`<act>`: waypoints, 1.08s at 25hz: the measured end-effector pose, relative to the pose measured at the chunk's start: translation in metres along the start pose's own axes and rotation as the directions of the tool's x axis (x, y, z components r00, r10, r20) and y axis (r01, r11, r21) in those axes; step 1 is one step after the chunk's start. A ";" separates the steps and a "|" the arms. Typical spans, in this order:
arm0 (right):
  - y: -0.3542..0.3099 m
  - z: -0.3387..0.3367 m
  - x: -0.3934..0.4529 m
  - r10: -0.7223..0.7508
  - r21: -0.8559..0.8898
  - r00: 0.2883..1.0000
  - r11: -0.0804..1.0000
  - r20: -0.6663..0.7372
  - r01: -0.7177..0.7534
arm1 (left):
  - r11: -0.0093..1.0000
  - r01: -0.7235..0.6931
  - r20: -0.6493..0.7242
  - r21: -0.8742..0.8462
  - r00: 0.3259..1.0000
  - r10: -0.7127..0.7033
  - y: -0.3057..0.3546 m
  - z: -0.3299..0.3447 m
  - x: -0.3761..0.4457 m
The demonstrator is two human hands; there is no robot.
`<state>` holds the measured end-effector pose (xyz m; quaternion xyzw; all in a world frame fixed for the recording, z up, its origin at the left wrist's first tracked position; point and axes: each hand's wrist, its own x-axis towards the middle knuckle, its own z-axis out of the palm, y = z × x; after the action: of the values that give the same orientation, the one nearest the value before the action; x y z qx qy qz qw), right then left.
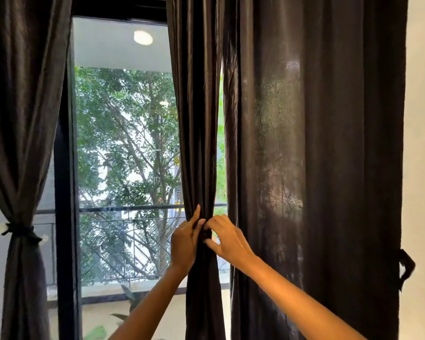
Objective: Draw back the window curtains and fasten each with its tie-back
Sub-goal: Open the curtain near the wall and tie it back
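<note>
Middle curtain [199, 143] hangs vertical, gathered; left hand [185, 244], right hand [227, 241] pinch tie-back [206, 233] round it.

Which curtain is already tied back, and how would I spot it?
Start at the tall dark-framed window and look to its left edge. The dark brown fabric curtain hanging there is the one: unlike the other curtains, it is pinched into a waist by a dark knotted tie-back.

Dark-framed window [66, 168], three hanging curtains [199, 119]
</note>
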<state>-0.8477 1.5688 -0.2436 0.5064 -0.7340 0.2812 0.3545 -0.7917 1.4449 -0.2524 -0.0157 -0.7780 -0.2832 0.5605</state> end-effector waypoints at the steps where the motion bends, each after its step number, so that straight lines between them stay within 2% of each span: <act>1: -0.004 0.002 -0.005 0.019 -0.005 0.999 1.000 -0.026 -0.019 | 1.000 -0.024 0.002 0.009 1.000 0.024 -0.001 0.001 -0.001; 4: -0.011 0.005 -0.008 0.091 0.071 0.995 0.994 -0.043 -0.088 | 0.997 -0.056 -0.003 0.056 0.998 0.056 -0.005 0.003 -0.002; 8: -0.007 0.005 -0.006 0.113 0.222 0.992 0.970 -0.061 -0.097 | 0.993 -0.088 0.007 0.085 0.996 0.087 -0.007 0.004 0.007; 12: -0.004 0.016 -0.013 0.216 0.312 0.968 0.935 -0.129 -0.168 | 0.999 -0.036 -0.019 -0.008 0.999 0.036 -0.008 0.007 0.003; 15: 0.000 0.019 -0.017 0.208 0.245 0.967 0.955 -0.150 -0.167 | 0.994 -0.033 -0.037 -0.101 0.999 0.030 -0.008 0.006 -0.002; 19: 0.001 0.024 -0.015 0.032 -0.110 0.971 0.992 -0.237 -0.060 | 0.979 -0.171 0.026 -0.108 0.984 0.175 -0.011 0.010 -0.016; 24: 0.003 0.027 -0.006 0.111 0.006 0.984 0.994 -0.141 -0.111 | 0.934 -0.355 0.131 -0.036 0.925 0.357 -0.019 0.011 -0.018; 27: 0.006 0.029 -0.004 0.085 0.082 0.985 0.994 -0.152 -0.073 | 0.925 -0.374 0.134 -0.063 0.916 0.379 -0.021 0.010 -0.018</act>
<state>-0.8593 1.5509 -0.2643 0.4668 -0.7124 0.3615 0.3794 -0.8006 1.4372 -0.2794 -0.1955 -0.7935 -0.1819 0.5468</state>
